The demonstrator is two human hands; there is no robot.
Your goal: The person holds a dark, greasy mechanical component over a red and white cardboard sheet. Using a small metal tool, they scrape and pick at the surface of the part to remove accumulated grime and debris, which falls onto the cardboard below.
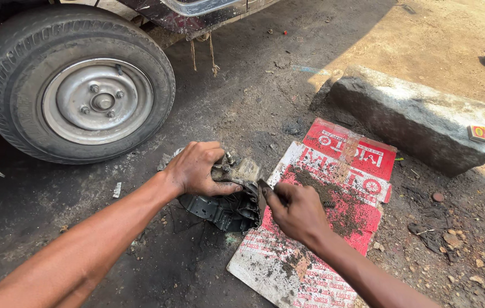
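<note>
A dirty, dark metal engine part (pixel 225 208) with a grey greasy top lies on the oily ground. My left hand (pixel 196 168) grips its upper edge and holds it steady. My right hand (pixel 296 214) is closed around a small dark tool (pixel 265 188) whose tip rests against the part's right side. Under my right hand lies a red and white printed cardboard sheet (pixel 288 268), with dark scraped dirt scattered over it.
A vehicle wheel (pixel 77 85) with a grey steel rim stands at the upper left, under the vehicle's body. A long grey stone block (pixel 413 117) lies at the right with a small yellow and red box (pixel 477 133) on it. Loose pebbles lie at the right.
</note>
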